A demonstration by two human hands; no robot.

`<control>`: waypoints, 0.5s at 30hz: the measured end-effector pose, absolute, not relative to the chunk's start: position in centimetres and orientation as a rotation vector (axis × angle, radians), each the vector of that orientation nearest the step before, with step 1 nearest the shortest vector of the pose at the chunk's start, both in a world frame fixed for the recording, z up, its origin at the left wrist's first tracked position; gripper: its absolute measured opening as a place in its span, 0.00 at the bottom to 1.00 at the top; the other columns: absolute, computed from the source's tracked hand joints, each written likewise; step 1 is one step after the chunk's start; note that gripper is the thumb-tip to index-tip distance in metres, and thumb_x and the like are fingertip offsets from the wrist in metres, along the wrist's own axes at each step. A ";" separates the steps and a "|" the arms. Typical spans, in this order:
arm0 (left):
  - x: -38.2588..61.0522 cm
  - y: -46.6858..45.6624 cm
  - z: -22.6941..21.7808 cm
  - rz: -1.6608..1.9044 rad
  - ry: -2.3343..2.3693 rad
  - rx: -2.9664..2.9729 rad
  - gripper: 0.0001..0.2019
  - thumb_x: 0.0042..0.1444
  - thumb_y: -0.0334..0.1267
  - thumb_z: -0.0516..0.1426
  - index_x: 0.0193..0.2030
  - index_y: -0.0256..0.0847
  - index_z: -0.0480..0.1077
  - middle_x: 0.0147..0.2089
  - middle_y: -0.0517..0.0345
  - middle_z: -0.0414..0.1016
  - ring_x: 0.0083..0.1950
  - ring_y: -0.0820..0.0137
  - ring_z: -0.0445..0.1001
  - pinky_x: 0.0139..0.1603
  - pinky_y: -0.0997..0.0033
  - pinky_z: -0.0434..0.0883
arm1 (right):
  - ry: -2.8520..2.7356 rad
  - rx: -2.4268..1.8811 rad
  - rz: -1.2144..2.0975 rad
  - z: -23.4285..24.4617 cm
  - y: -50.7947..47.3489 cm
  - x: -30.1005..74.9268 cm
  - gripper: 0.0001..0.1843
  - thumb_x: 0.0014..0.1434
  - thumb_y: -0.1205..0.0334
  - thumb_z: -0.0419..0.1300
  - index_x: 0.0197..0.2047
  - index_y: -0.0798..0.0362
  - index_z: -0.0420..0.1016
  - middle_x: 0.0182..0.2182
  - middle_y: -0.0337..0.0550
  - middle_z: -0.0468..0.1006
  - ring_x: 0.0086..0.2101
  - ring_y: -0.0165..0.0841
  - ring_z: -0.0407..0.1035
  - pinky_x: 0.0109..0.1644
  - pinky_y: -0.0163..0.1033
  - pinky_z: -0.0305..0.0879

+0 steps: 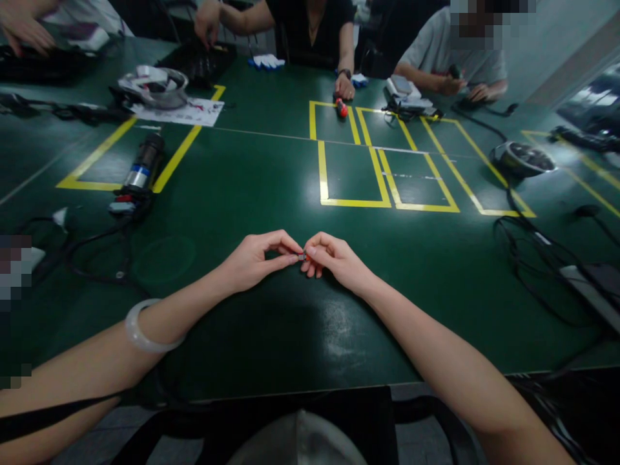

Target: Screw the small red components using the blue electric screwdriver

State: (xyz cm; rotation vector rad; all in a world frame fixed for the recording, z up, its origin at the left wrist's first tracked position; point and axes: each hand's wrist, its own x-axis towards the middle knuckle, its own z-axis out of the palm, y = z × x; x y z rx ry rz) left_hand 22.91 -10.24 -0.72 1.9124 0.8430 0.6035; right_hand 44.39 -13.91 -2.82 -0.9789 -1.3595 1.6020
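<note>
My left hand point(259, 260) and my right hand point(332, 257) meet over the green table point(232, 194), close in front of me. Between their fingertips is a small piece, partly red with a greyish part point(302, 257); most of it is covered by the fingers, so its kind does not show. The left thumb and forefinger pinch its left end. At the other end, the right thumb and forefinger close on an orange-red bit. A pale bangle circles my left forearm.
Yellow tape point(356, 204) marks boxes on the table. To the left lie a dark cylindrical device point(141, 168) with cables and a roll on white paper point(203, 111). A round black device point(523, 158) and cables are at right. Across, one person's hand point(344, 87) touches a red-and-black object point(341, 108).
</note>
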 end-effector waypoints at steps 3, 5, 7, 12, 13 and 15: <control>22.8 -10.3 -0.7 0.607 0.841 1.910 0.13 0.62 0.44 0.61 0.45 0.36 0.76 0.41 0.51 0.80 0.42 0.67 0.78 0.47 0.68 0.75 | -1.362 -0.989 1.598 -2.7 -14.0 44.4 0.19 0.62 0.44 0.63 0.38 0.53 0.68 0.27 0.38 0.80 0.26 0.26 0.72 0.28 0.30 0.64; 22.8 -10.4 -0.7 0.610 0.845 1.909 0.13 0.62 0.44 0.60 0.46 0.36 0.76 0.41 0.51 0.80 0.42 0.68 0.78 0.47 0.68 0.75 | -1.359 -1.001 1.595 -2.6 -14.0 44.4 0.19 0.62 0.44 0.63 0.38 0.53 0.68 0.27 0.38 0.80 0.25 0.26 0.72 0.27 0.30 0.64; 22.8 -10.4 -0.6 0.610 0.843 1.913 0.13 0.62 0.44 0.60 0.47 0.36 0.76 0.41 0.51 0.80 0.42 0.68 0.78 0.48 0.68 0.75 | -1.360 -1.007 1.596 -2.5 -14.0 44.4 0.20 0.62 0.44 0.63 0.38 0.53 0.68 0.27 0.39 0.80 0.25 0.27 0.72 0.27 0.30 0.64; 22.9 -10.4 -0.4 0.620 0.824 1.939 0.13 0.62 0.44 0.60 0.46 0.36 0.76 0.43 0.51 0.80 0.43 0.68 0.78 0.48 0.68 0.75 | -1.351 -0.990 1.602 -2.5 -14.1 44.5 0.19 0.60 0.45 0.64 0.38 0.53 0.69 0.28 0.38 0.79 0.26 0.26 0.72 0.28 0.31 0.64; 23.0 -10.4 -0.4 0.621 0.821 1.942 0.13 0.62 0.44 0.60 0.46 0.37 0.75 0.43 0.52 0.79 0.42 0.68 0.78 0.48 0.69 0.75 | -1.346 -0.984 1.604 -2.6 -14.1 44.5 0.19 0.60 0.46 0.65 0.38 0.53 0.69 0.28 0.38 0.79 0.26 0.26 0.72 0.28 0.31 0.64; 23.0 -10.4 -0.4 0.626 0.813 1.947 0.13 0.62 0.43 0.60 0.48 0.37 0.74 0.44 0.52 0.79 0.42 0.68 0.78 0.48 0.69 0.75 | -1.343 -0.971 1.601 -2.6 -14.2 44.5 0.18 0.59 0.48 0.67 0.39 0.53 0.69 0.30 0.37 0.78 0.27 0.26 0.72 0.29 0.31 0.65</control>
